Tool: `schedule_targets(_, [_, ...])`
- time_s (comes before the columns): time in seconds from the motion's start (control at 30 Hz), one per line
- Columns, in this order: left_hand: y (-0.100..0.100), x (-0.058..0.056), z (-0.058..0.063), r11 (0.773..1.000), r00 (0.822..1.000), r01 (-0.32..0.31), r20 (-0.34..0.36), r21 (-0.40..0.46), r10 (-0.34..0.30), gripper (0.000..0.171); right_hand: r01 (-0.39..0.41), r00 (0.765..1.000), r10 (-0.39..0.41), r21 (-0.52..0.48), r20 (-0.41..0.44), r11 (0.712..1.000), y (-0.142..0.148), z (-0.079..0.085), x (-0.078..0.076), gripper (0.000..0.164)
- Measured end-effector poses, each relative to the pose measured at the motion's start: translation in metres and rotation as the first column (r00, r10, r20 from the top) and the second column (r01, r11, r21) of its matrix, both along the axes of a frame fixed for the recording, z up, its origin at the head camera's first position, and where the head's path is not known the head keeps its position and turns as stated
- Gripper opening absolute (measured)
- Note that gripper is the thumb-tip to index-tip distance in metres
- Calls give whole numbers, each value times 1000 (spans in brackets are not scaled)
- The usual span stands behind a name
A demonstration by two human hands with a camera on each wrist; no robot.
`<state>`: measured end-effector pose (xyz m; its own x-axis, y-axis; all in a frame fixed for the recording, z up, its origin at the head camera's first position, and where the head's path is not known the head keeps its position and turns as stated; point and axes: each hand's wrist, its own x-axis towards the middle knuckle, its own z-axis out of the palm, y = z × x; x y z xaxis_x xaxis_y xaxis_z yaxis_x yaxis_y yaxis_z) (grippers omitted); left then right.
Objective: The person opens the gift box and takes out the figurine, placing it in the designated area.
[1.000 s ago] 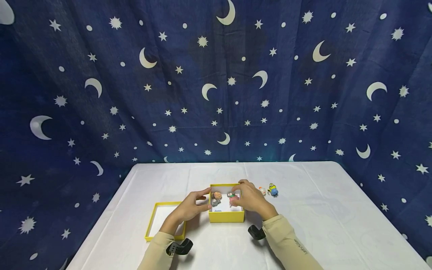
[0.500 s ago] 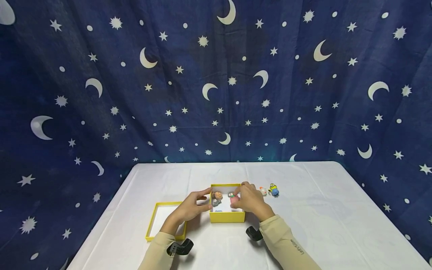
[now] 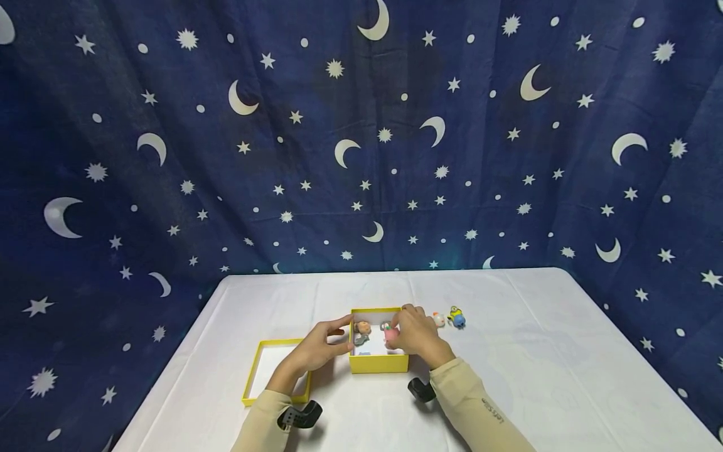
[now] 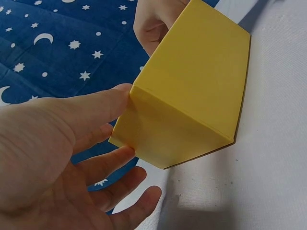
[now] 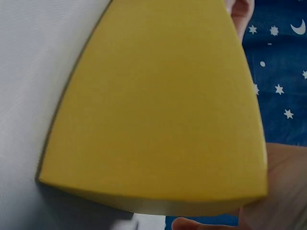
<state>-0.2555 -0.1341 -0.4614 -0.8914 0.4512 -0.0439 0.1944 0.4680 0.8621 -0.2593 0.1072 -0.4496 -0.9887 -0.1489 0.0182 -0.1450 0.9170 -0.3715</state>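
Observation:
A yellow open-topped box (image 3: 379, 364) with a white inside stands on the white table. My left hand (image 3: 321, 344) is at its left side, thumb at the near corner. In the left wrist view the fingers of the left hand (image 4: 81, 158) spread along that wall, tips at the rim. My right hand (image 3: 418, 333) reaches over the right wall and pinches a small pink figurine (image 3: 390, 334) inside the box. A brown-topped figurine (image 3: 363, 328) and a grey one (image 3: 361, 339) lie on the left of the box floor. The right wrist view shows mostly the box's yellow wall (image 5: 163, 100).
A yellow-rimmed lid (image 3: 271, 364) lies with its white inside up, left of the box, partly behind the left forearm. Beyond the right hand are a white-and-orange figurine (image 3: 439, 319) and a yellow-and-blue minion figurine (image 3: 457, 317). A dark blue curtain (image 3: 316, 157) hangs behind the table.
The right hand and forearm have shifted slightly left, and the pink figurine between the fingers has changed its pose. The left hand and the box stay in place.

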Motion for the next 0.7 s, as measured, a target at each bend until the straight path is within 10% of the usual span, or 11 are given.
schedule_targets(0.7, [-1,1,0,999,999,23,-23,25,-22,64,-30,991,40,-77,130,997,3,5,-12,34])
